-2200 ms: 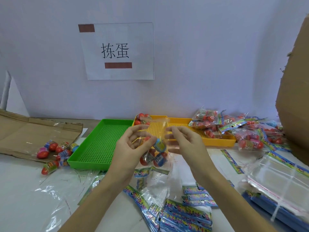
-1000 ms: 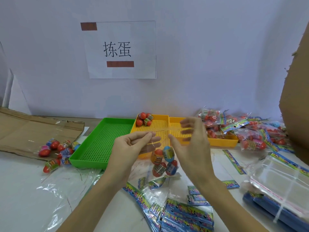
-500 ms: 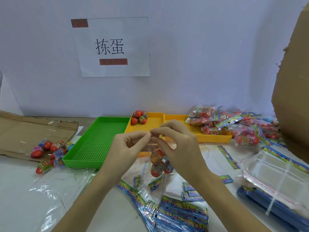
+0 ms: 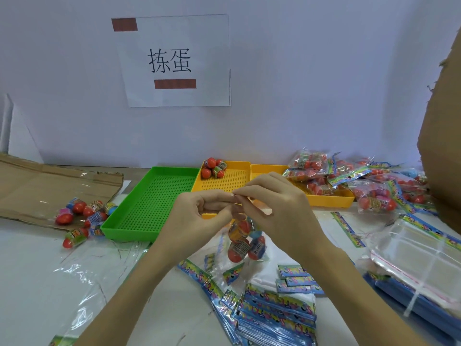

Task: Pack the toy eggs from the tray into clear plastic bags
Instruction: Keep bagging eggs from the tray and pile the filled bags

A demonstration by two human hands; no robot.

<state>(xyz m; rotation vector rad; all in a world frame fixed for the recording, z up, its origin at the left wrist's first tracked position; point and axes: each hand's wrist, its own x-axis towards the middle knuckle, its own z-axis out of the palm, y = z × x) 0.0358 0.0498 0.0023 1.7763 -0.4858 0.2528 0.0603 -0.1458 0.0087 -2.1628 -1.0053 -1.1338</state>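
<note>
Clear bag of toy eggs hangs pinched by both hands' fingers.

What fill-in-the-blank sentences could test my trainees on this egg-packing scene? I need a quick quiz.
1. Both hands, left hand and right hand, pinch the top of a clear ____ holding toy eggs.
2. The tray left of the yellow trays is ____.
3. The few loose eggs in the near yellow tray lie in its far-____ corner.

Missing words: bag; green; left
</note>
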